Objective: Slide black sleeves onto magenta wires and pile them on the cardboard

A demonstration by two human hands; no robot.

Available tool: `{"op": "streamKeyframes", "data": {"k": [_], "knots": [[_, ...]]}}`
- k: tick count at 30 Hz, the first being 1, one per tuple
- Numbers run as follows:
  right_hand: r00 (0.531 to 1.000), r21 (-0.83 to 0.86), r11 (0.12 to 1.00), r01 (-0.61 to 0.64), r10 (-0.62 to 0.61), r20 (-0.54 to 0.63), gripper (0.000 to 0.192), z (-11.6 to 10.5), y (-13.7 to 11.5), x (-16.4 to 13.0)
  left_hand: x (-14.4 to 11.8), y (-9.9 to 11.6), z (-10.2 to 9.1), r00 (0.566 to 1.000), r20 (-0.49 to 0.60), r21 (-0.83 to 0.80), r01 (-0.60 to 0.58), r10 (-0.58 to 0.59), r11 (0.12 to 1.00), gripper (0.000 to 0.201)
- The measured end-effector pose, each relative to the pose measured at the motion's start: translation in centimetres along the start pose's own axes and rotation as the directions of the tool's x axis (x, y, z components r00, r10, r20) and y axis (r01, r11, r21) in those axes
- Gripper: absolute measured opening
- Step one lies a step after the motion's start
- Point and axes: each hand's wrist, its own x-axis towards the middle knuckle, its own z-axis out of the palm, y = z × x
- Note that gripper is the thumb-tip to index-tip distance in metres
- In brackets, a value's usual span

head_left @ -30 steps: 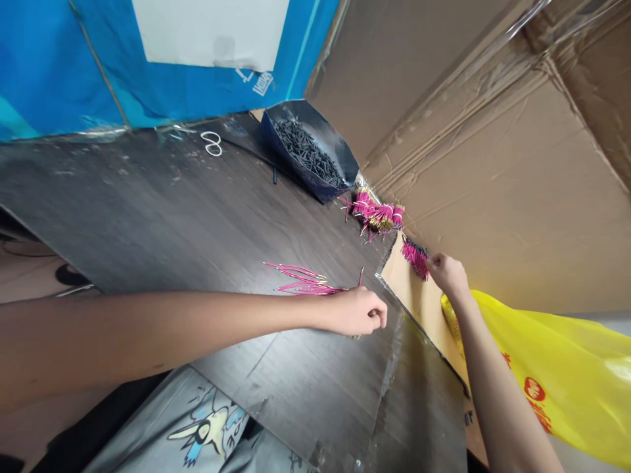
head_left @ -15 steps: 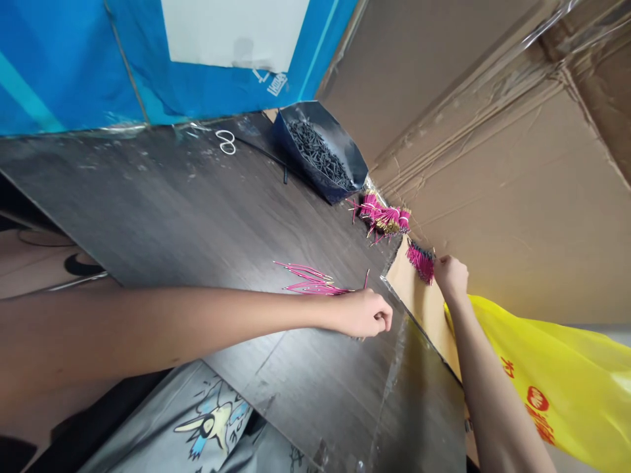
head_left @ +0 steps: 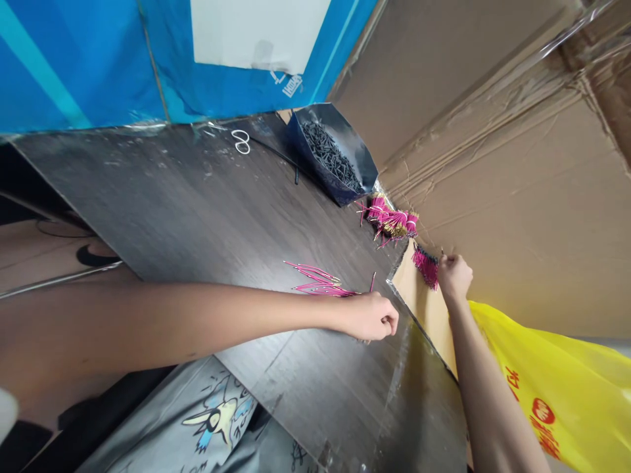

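My left hand is closed, low over the dark wood-grain tabletop, with its fingers curled under. Whatever it grips is hidden. Beside its wrist several thin pink wires with metallic ends lie on the table, and one short wire sticks up behind the hand. My right hand is pinched at the cardboard strip on the right, and a small dark tip pokes out above its fingers. Just left of that hand sits a row of pink wires with dark ends on the cardboard strip.
Bundled pink wires lie against the cardboard wall. Behind them stands a dark open container of short black tubes. White-handled scissors lie farther left. A yellow plastic bag hangs at the right.
The camera view has turned slightly, so everything sits a little farther right. A small dark tip now shows more clearly above my right fingers. My left hand keeps its place on the table.
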Motion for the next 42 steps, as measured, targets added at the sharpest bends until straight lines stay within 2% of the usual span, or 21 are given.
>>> {"op": "streamKeyframes", "data": {"k": [10, 13, 20, 23, 26, 31, 37, 42], "knots": [[0.995, 0.111, 0.989, -0.098, 0.096, 0.026, 0.037, -0.7, -0.2, -0.1, 0.2, -0.1, 0.0, 1.0, 0.004, 0.013, -0.018, 0.018, 1.0, 0.028], [0.988, 0.208, 0.968, -0.143, 0.128, 0.084, 0.037, -0.6, -0.2, 0.7, 0.2, -0.1, 0.1, 1.0, 0.005, 0.013, -0.015, 0.015, 1.0, 0.029], [0.939, 0.521, 0.801, -0.296, 0.145, 0.311, 0.032, 0.1, -0.8, 1.9, 0.3, -0.2, 0.3, 1.0, 0.009, 0.0, -0.023, 0.023, 1.0, 0.029], [0.924, 0.573, 0.746, -0.338, 0.147, 0.353, 0.03, 0.3, -0.7, 2.2, 0.3, -0.3, 0.3, 1.0, 0.003, -0.003, -0.031, 0.031, 1.0, 0.029], [0.917, 0.583, 0.73, -0.356, 0.152, 0.369, 0.029, 0.3, -0.4, 2.7, 0.2, -0.3, 0.2, 0.999, 0.003, 0.002, -0.034, 0.034, 0.999, 0.029], [0.929, 0.561, 0.767, -0.31, 0.12, 0.35, 0.028, 0.2, 0.3, 3.5, 0.1, 0.0, 0.1, 0.999, -0.005, 0.025, -0.034, 0.035, 0.999, 0.029], [0.961, 0.436, 0.882, -0.179, 0.063, 0.268, 0.036, -0.3, 1.5, 3.4, 0.1, 0.2, -0.1, 0.999, -0.004, 0.033, -0.038, 0.039, 0.999, 0.029], [0.975, 0.29, 0.954, -0.074, 0.008, 0.222, 0.037, -0.5, 0.2, 3.0, -0.2, 0.5, -0.1, 1.0, -0.007, 0.03, -0.019, 0.019, 0.999, 0.031]]}}
